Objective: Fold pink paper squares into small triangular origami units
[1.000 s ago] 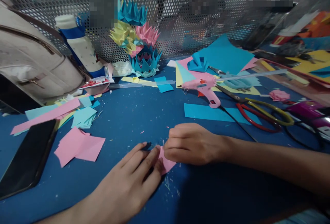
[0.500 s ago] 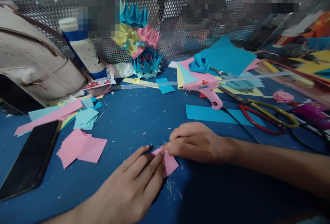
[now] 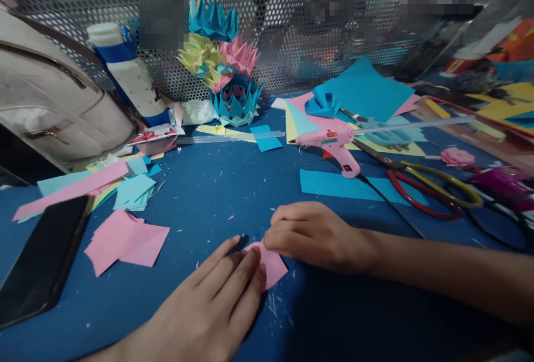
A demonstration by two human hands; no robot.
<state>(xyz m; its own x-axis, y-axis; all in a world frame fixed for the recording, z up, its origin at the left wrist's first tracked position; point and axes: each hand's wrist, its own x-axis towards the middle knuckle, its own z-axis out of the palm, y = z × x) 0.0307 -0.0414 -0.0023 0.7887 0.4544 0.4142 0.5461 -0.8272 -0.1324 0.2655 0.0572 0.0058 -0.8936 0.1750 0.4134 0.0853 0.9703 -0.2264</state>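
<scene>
A small pink paper square point(image 3: 273, 268) lies on the blue tabletop, partly covered by both hands. My left hand point(image 3: 217, 289) rests flat on its left side, fingers stretched out and pressing it down. At the paper's upper corner, the curled fingers of my right hand point(image 3: 311, 237) pinch the edge; the fingertips are partly hidden. More pink squares point(image 3: 127, 242) lie in a loose stack to the left, below a pile of light blue squares point(image 3: 134, 192). Beyond my right hand sits a pink glue gun point(image 3: 334, 145) on its side.
A black phone point(image 3: 45, 262) lies at the left, near a white backpack point(image 3: 62, 84) and a bottle point(image 3: 129, 81). Folded paper flowers point(image 3: 236, 100) stand against the perforated metal panel. Large scissors point(image 3: 417, 175) and a cord point(image 3: 392, 209) lie at the right.
My left hand has slid slightly back toward me, so more of the pink square shows. My right hand stays at its upper corner. The view has shifted a little.
</scene>
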